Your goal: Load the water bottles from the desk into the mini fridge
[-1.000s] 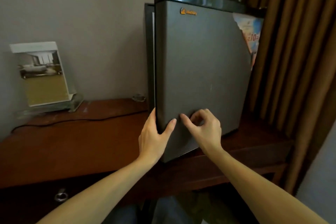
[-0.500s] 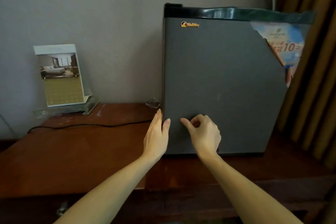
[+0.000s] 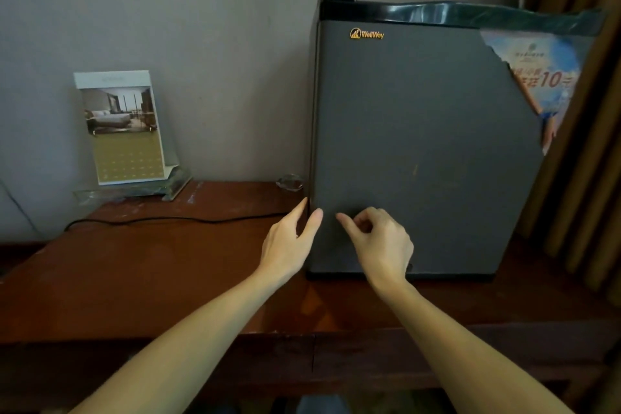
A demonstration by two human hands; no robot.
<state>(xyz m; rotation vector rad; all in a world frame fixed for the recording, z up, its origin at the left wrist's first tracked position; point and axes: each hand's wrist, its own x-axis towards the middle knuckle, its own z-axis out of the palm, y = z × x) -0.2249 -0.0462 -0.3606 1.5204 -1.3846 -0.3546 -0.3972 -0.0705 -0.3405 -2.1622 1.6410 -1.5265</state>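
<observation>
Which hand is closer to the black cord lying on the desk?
Left. The left hand is at the left edge of the mini fridge, just right of the black cord; the right hand is farther right, against the door front.

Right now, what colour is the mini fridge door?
Dark grey mini fridge door, clearest in the head view.

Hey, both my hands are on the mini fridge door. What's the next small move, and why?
Probably lift both hands away. The fridge door looks shut flush along its left edge. The left hand only touches that edge with straight fingers, the right hand rests curled against the front, and no bottles show on the desk.
</observation>
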